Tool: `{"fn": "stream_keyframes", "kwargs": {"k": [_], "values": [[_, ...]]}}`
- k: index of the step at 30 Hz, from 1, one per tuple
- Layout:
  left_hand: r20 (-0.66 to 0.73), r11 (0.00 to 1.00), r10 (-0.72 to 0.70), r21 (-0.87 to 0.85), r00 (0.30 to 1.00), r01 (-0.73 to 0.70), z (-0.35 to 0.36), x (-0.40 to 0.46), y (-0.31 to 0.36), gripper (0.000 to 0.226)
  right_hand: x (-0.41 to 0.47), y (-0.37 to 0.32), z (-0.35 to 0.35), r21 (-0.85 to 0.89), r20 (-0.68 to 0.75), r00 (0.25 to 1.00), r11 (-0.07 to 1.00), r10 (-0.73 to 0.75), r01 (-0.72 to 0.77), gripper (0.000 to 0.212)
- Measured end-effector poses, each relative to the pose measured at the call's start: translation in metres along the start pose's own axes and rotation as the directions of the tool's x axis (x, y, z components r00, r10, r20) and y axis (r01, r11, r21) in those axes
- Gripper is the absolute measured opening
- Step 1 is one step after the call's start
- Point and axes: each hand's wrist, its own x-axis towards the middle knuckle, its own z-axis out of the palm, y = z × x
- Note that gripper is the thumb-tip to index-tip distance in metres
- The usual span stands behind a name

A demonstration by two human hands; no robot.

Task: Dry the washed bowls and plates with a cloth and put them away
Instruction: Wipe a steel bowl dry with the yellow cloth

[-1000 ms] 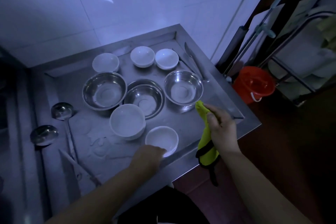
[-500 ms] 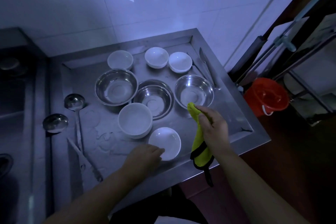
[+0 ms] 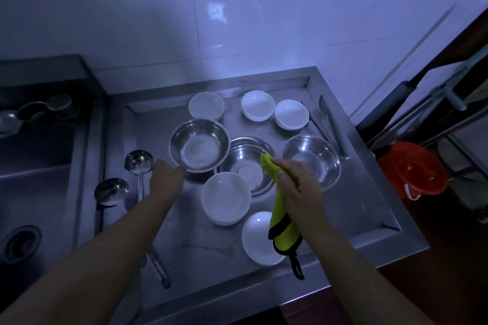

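Note:
On the steel draining board stand three steel bowls: left, middle, right. White bowls sit at the back, one large in the middle and one near the front edge. My right hand is shut on a yellow cloth with black trim, above the middle steel bowl. My left hand reaches to the near rim of the left steel bowl, fingers touching it; whether it grips the rim I cannot tell.
Two ladles lie on the board's left side. A sink with utensils is further left. Long utensils rest along the right edge. A red bucket and a rack stand on the floor at right.
My left hand has left the front white bowl and moved up-left to the left steel bowl's rim. My right hand with the cloth has shifted over the middle steel bowl.

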Motion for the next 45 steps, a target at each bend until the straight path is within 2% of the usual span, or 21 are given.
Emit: {"fn": "stream_keyframes", "kwargs": {"k": [1, 2, 4, 5, 7, 12, 14, 15, 17, 19, 21, 23, 27, 29, 33, 36, 38, 40, 41, 42, 45], "values": [[0.044, 0.987, -0.095, -0.126, 0.994, 0.100, 0.005, 0.009, 0.003, 0.047, 0.001, 0.000, 0.003, 0.003, -0.002, 1.000, 1.000, 0.012, -0.012, 0.029], [0.113, 0.934, -0.178, -0.294, 0.978, 0.204, 0.009, 0.016, 0.007, 0.045, 0.001, 0.001, 0.006, 0.011, -0.005, 1.000, 1.000, 0.028, -0.028, 0.029], [0.284, 0.752, -0.252, -0.545, 0.925, 0.372, 0.018, 0.028, 0.010, 0.041, 0.000, 0.001, 0.011, 0.036, -0.023, 0.998, 0.998, 0.061, -0.060, 0.031], [0.336, 0.688, -0.259, -0.593, 0.905, 0.418, 0.022, 0.033, 0.009, 0.040, -0.002, 0.001, 0.013, 0.046, -0.041, 0.997, 0.996, 0.072, -0.070, 0.032], [0.378, 0.625, -0.278, -0.627, 0.883, 0.466, 0.030, 0.044, 0.006, 0.039, -0.005, 0.000, 0.017, 0.044, -0.080, 0.993, 0.996, 0.083, -0.079, 0.034], [0.357, 0.616, -0.341, -0.614, 0.870, 0.494, 0.029, 0.059, -0.003, 0.042, -0.012, -0.009, 0.024, 0.028, -0.111, 0.987, 0.993, 0.116, -0.114, 0.033], [0.311, 0.693, -0.319, -0.569, 0.896, 0.444, 0.018, 0.059, -0.012, 0.038, -0.015, -0.014, 0.027, 0.030, -0.126, 0.984, 0.992, 0.124, -0.121, 0.033], [0.265, 0.772, -0.290, -0.504, 0.920, 0.388, 0.007, 0.057, -0.016, 0.036, -0.015, -0.017, 0.030, 0.032, -0.133, 0.983, 0.992, 0.125, -0.121, 0.032], [0.102, 0.940, -0.178, -0.275, 0.979, 0.200, -0.018, 0.048, -0.022, 0.032, -0.016, -0.024, 0.037, 0.033, -0.137, 0.984, 0.993, 0.114, -0.111, 0.032], [-0.067, 0.994, 0.028, -0.108, 0.997, -0.035, -0.049, 0.039, -0.027, 0.027, -0.017, -0.034, 0.047, 0.034, -0.134, 0.988, 0.996, 0.082, -0.078, 0.036], [-0.179, 0.968, 0.200, -0.114, 0.963, -0.223, -0.077, 0.027, -0.031, 0.025, -0.019, -0.046, 0.060, 0.045, -0.121, 0.992, 0.998, 0.040, -0.035, 0.042], [-0.214, 0.934, 0.303, -0.127, 0.929, -0.334, -0.102, 0.016, -0.034, 0.031, -0.024, -0.059, 0.076, 0.076, -0.092, 0.996, 0.997, 0.018, -0.011, 0.041], [-0.222, 0.854, 0.419, -0.232, 0.881, -0.465, -0.146, -0.010, -0.037, 0.045, -0.039, -0.083, 0.116, 0.074, -0.023, 0.999, 0.996, -0.040, 0.041, 0.018], [-0.225, 0.823, 0.487, -0.205, 0.844, -0.530, -0.167, -0.025, -0.038, 0.060, -0.047, -0.094, 0.135, 0.026, 0.006, 0.996, 0.996, -0.090, 0.090, 0.011], [-0.251, 0.752, 0.570, -0.224, 0.782, -0.620, -0.204, -0.054, -0.037, 0.066, -0.057, -0.121, 0.167, -0.074, 0.084, 0.945, 0.944, -0.315, 0.321, 0.028], [-0.256, 0.711, 0.589, -0.286, 0.767, -0.642, -0.225, -0.072, -0.038, 0.063, -0.054, -0.147, 0.184, -0.194, 0.075, 0.807, 0.786, -0.585, 0.587, 0.019], [-0.252, 0.698, 0.592, -0.315, 0.765, -0.643, -0.237, -0.083, -0.038, 0.064, -0.047, -0.161, 0.193, -0.305, 0.043, 0.654, 0.613, -0.755, 0.729, 0.019], [-0.267, 0.676, 0.593, -0.348, 0.760, -0.650, -0.246, -0.092, -0.039, 0.061, -0.040, -0.172, 0.199, -0.459, 0.028, 0.511, 0.443, -0.859, 0.770, 0.021], [-0.277, 0.667, 0.592, -0.359, 0.757, -0.653, -0.251, -0.096, -0.039, 0.055, -0.038, -0.176, 0.202, -0.529, 0.029, 0.480, 0.394, -0.877, 0.751, 0.022], [-0.284, 0.665, 0.589, -0.361, 0.756, -0.654, -0.255, -0.101, -0.038, 0.050, -0.036, -0.179, 0.205, -0.590, 0.040, 0.479, 0.366, -0.877, 0.720, 0.024], [-0.303, 0.679, 0.545, -0.387, 0.782, -0.624, -0.267, -0.112, -0.035, 0.050, -0.039, -0.185, 0.213, -0.690, 0.151, 0.550, 0.311, -0.821, 0.654, 0.029]]}}
